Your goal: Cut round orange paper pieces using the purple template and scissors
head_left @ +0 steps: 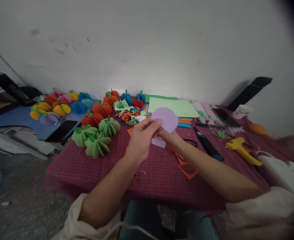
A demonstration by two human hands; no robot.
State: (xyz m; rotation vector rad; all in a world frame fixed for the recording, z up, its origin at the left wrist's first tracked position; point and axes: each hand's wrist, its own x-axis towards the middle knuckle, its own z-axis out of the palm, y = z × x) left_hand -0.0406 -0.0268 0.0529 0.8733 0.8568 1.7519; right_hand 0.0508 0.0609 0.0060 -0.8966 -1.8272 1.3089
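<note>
A light purple paper circle point(166, 118) is held up over the middle of the table. My left hand point(143, 137) pinches its lower left edge between thumb and fingers. Close beside it, my right hand point(167, 136) is closed at the lower edge of the circle, with its fingers partly hidden behind the paper and the left hand. Just below the hands lies another piece of purple paper point(158, 142). Orange paper offcuts point(188, 171) rest on the cloth near my right forearm.
Green paper pumpkins point(97, 145) and orange ones point(102, 109) stand left on the checked tablecloth point(151, 176). Stacked paper sheets point(173, 106) lie at the back. A yellow glue gun point(243, 151), a dark cutter point(208, 143) and a paper cup point(243, 111) are at right.
</note>
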